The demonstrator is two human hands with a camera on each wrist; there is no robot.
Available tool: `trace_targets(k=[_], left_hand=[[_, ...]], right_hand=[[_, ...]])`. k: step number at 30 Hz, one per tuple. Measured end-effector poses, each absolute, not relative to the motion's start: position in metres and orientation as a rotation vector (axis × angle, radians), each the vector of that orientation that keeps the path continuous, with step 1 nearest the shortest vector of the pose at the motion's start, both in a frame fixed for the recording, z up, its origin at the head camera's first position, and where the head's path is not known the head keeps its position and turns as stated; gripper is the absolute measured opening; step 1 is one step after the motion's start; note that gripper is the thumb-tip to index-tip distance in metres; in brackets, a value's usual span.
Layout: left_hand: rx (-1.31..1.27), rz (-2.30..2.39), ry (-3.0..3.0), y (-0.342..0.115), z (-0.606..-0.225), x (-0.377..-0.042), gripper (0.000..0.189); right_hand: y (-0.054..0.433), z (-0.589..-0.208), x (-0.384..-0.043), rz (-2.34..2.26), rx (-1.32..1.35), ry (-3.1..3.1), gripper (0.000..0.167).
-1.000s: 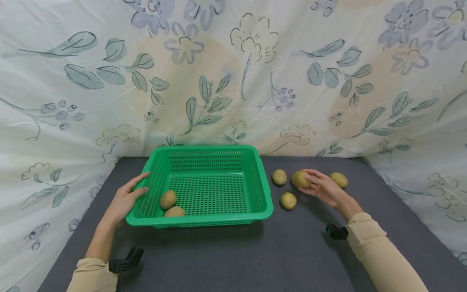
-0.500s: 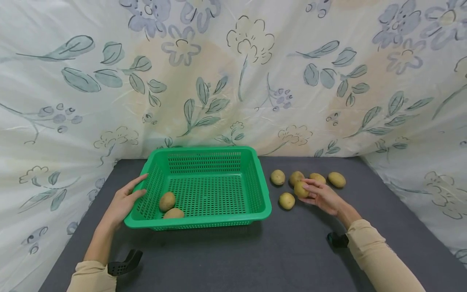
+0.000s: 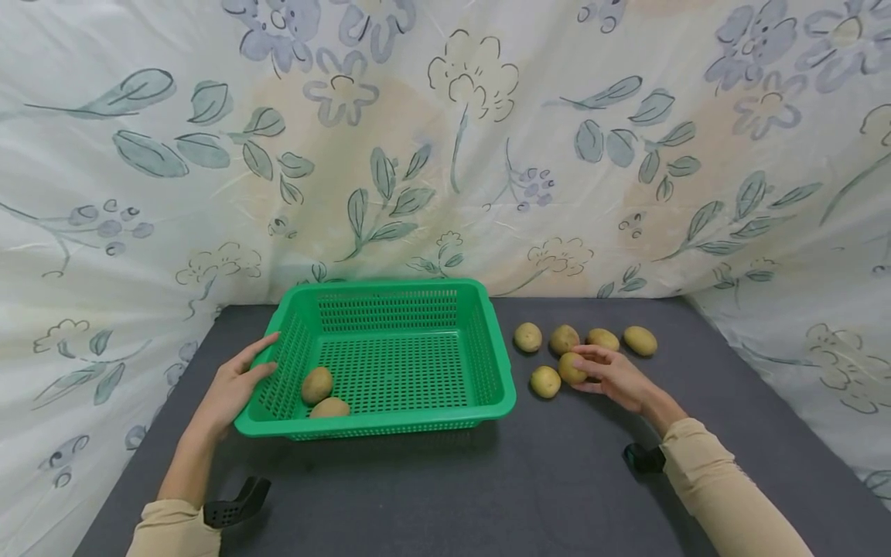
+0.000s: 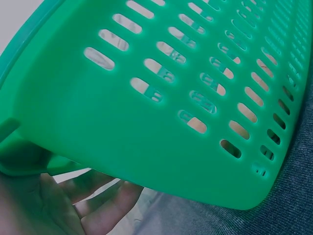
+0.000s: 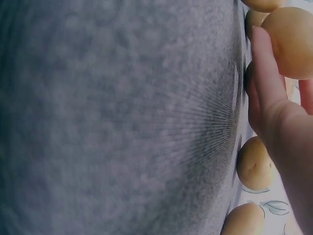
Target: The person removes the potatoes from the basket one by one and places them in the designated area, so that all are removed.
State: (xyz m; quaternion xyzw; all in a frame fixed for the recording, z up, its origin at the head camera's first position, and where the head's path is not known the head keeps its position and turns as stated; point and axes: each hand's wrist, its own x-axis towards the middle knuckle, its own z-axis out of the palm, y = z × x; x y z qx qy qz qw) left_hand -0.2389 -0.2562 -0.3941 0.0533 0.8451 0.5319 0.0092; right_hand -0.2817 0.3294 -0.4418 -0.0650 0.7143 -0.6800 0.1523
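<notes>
Dk-grey counter, floral sheeting hung behind. Held potato just brought down & nearer, now just beside near potato, outside green plastic basket. R. hand: fingers clamped on it; whether rested on counter, can't tell. L. hand: fingers apart, laid at left rim. Two potatoes inside, divided by basket's right wall from four back-row potatoes.

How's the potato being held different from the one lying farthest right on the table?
The held potato looks rounder; the farthest-right potato is longer and oval. The held potato is pinched in the right grip; the farthest-right potato lies untouched on the dark table. Both are yellowish-brown and outside the green basket.
</notes>
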Motion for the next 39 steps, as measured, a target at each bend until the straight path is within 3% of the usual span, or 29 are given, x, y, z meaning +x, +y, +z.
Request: trace_targets(k=[39], left_hand=[[0.18, 1.666, 2.641, -0.257, -0.395, -0.238, 0.057]], right_hand=[[0.34, -0.436, -0.267, -1.65, -0.052, 2.363, 0.066]])
